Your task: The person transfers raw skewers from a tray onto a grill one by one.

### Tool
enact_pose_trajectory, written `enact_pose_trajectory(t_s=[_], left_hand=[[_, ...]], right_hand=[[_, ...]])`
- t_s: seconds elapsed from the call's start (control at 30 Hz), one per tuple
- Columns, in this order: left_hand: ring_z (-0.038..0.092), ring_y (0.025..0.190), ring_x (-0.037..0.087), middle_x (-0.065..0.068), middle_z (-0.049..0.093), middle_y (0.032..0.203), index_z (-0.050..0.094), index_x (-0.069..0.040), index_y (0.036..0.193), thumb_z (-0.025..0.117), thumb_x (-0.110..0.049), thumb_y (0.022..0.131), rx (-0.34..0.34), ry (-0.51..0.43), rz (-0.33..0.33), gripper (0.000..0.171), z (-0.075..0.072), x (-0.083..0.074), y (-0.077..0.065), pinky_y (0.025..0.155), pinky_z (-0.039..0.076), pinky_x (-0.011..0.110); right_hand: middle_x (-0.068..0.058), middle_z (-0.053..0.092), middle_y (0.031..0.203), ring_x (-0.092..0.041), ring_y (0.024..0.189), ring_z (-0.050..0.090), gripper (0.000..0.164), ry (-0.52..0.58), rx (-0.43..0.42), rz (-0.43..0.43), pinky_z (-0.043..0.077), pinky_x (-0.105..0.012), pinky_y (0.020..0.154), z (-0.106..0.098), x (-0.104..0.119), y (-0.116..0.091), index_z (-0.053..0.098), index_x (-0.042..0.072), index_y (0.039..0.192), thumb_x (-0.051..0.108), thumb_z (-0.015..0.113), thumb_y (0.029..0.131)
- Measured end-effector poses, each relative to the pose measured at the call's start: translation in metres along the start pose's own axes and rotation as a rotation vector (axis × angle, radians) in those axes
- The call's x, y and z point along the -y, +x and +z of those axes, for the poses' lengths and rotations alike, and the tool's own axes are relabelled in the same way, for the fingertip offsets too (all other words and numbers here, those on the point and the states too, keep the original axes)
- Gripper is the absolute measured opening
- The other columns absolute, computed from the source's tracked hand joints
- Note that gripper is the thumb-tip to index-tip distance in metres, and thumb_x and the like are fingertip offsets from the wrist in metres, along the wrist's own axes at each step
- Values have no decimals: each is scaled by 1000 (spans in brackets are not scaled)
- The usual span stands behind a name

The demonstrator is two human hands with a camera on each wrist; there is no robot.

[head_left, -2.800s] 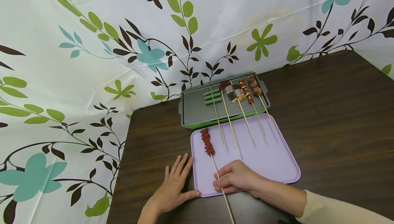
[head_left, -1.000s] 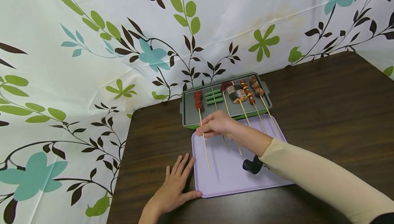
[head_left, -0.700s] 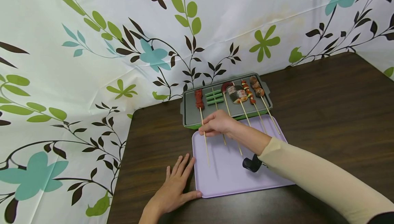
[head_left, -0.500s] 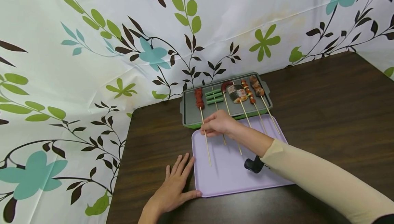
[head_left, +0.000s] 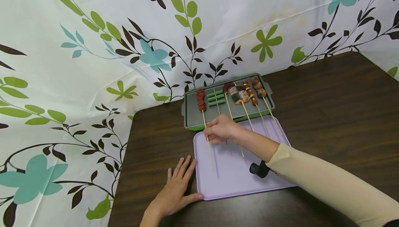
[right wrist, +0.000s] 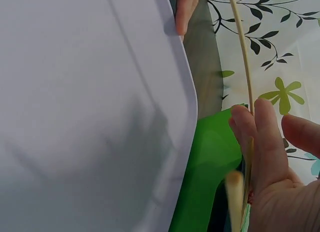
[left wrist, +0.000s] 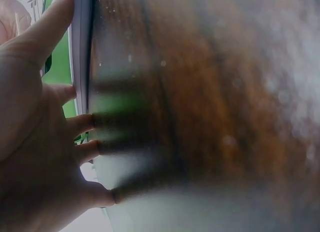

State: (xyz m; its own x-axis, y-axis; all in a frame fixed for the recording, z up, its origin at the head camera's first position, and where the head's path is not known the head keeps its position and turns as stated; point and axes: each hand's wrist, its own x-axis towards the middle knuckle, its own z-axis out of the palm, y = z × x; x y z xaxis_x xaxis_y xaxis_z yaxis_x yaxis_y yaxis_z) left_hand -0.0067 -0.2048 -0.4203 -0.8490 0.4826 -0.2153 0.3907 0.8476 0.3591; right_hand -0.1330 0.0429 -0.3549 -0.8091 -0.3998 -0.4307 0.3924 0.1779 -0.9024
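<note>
A skewer of red meat (head_left: pixel 201 99) lies with its meat on the left part of the grey grill plate (head_left: pixel 192 114), its stick slanting down over the lilac tray (head_left: pixel 224 183). My right hand (head_left: pixel 222 128) is at the middle of that stick. In the right wrist view the thumb (right wrist: pixel 302 137) stands apart from the fairly straight fingers (right wrist: pixel 267 137), which are against or very near the stick (right wrist: pixel 245 56). My left hand (head_left: pixel 174 189) lies flat with spread fingers on the table, its thumb and fingertips at the tray's left edge.
Right of the red meat lie skewers of green vegetable pieces (head_left: pixel 216 98), a dark red curved piece (head_left: pixel 228 87), fish (head_left: pixel 239 95), mixed small pieces (head_left: pixel 250 93) and brown balls (head_left: pixel 259 87). Their sticks overhang the tray. A patterned cloth (head_left: pixel 124 64) hangs behind the dark wooden table (head_left: pixel 330 116).
My right hand has carried the red meat skewer from the tray up onto the grill's left part. Since half a second ago its fingers have loosened around the stick. The left hand has stayed put.
</note>
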Motion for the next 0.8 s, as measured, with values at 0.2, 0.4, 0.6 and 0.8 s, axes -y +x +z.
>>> enact_pose_trajectory(t_s=[0.2,0.4,0.6,0.8], left_hand=[[-1,147,33,5,4,161,7,-28,155,56,-70,79,10,-10,-15,99,1,0,0,101,7,75],[0,146,34,6,6,161,9,-27,155,57,-70,80,0,-13,-9,99,2,0,-1,101,8,75],[0,146,34,7,6,161,8,-27,155,56,-70,80,-6,-9,0,99,3,1,-3,100,8,76],[0,147,33,6,5,161,8,-27,155,56,-70,80,2,-8,-3,100,1,0,-1,101,8,75]], right_hand=[[-24,66,113,-26,92,70,37,-18,6,-5,57,-31,68,1,-2,-3,61,-7,122,12,65,91],[-21,67,112,-27,95,69,40,-53,8,-22,57,-32,69,2,-4,-7,58,-8,125,14,65,91],[-14,70,107,-24,90,70,40,-188,-9,-118,57,-32,66,-4,-3,-26,61,-4,124,19,65,91],[-8,71,107,-16,72,70,39,-318,-37,-241,55,-32,65,-21,-7,-67,65,5,123,26,66,90]])
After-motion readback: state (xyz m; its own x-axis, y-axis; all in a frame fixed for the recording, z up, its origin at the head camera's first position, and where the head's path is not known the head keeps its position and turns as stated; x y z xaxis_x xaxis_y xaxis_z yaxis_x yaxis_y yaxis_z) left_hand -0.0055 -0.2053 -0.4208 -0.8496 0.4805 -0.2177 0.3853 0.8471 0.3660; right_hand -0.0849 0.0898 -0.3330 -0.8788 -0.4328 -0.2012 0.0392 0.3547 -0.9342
